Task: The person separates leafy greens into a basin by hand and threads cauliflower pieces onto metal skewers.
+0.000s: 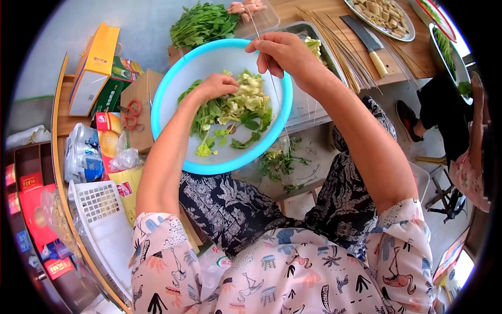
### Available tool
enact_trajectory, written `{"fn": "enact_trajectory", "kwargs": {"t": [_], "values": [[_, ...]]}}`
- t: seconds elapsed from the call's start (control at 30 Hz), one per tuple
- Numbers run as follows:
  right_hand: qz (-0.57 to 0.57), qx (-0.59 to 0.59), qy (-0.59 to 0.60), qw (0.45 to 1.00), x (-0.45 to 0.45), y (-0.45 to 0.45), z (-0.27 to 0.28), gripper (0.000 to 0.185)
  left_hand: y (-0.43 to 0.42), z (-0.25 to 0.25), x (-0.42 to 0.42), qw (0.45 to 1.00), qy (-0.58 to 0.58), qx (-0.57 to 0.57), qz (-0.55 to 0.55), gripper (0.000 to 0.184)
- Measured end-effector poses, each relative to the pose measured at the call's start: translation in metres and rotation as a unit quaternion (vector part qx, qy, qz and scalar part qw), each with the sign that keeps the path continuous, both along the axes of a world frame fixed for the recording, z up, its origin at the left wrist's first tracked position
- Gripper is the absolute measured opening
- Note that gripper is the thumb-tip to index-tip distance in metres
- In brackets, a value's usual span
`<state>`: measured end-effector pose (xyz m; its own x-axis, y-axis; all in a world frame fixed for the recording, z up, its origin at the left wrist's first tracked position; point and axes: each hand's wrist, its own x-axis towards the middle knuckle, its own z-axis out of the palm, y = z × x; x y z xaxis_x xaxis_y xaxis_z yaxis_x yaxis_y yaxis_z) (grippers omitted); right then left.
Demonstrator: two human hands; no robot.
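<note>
A white basin with a light-blue rim (158,97) holds pale-green leafy vegetable pieces (250,97) and darker leafy greens (206,118). Over the basin, my left hand (217,86) has its fingers curled together at the leafy vegetable; its fingertips are partly hidden among the pieces. My right hand (276,55) pinches a long thin skewer (281,111) above the basin's right rim. The skewer slants steeply, its upper end near the tray of pink pieces and its lower end past the rim.
Bunched greens (201,25) and a clear tray of pink pieces (250,9) lie behind the basin. At right are a metal tray (334,70), loose skewers (334,44), a cleaver (366,39) and a plate of food (410,34). Scissors (132,112) hang by a box; another person (476,152) is at right.
</note>
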<state>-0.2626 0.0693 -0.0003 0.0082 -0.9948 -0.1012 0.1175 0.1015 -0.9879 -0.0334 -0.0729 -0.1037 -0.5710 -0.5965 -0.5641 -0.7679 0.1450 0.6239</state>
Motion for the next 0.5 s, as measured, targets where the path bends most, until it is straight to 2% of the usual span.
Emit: {"fn": "enact_trajectory", "kwargs": {"t": [0.07,0.1,0.13,0.17,0.2,0.27,0.33,0.37,0.5], "values": [[0.001,-0.004,-0.001,1.000,-0.001,0.001,0.000,0.026,0.012,0.003,0.002,0.997,0.053,0.030,-0.041,0.047],[-0.001,-0.009,0.000,1.000,-0.001,0.001,0.001,0.026,0.015,0.004,0.009,0.996,0.024,-0.032,-0.077,0.058],[-0.001,-0.010,-0.001,1.000,-0.001,0.000,0.001,0.026,0.019,0.007,0.017,0.996,0.023,-0.032,-0.076,0.058],[0.001,-0.010,-0.002,1.000,-0.002,0.000,0.000,0.026,0.028,0.016,0.025,0.971,-0.065,-0.170,-0.158,0.062],[0.003,-0.010,-0.003,1.000,-0.002,-0.001,0.000,0.026,0.037,0.023,0.034,0.912,-0.151,-0.301,-0.233,0.066],[0.003,-0.011,-0.003,1.000,-0.001,-0.001,0.000,0.026,0.043,0.030,0.052,0.897,-0.156,-0.334,-0.245,0.063],[0.000,-0.012,-0.001,1.000,-0.002,0.000,0.000,0.026,0.039,0.028,0.068,0.900,-0.097,-0.363,-0.223,0.051],[0.002,-0.011,0.002,1.000,-0.002,0.000,0.001,0.026,0.040,0.036,0.071,0.901,-0.048,-0.379,-0.204,0.040],[-0.002,-0.016,0.016,1.000,-0.003,0.002,0.002,0.026,0.033,0.051,0.096,0.875,-0.087,-0.425,-0.214,0.031]]}}
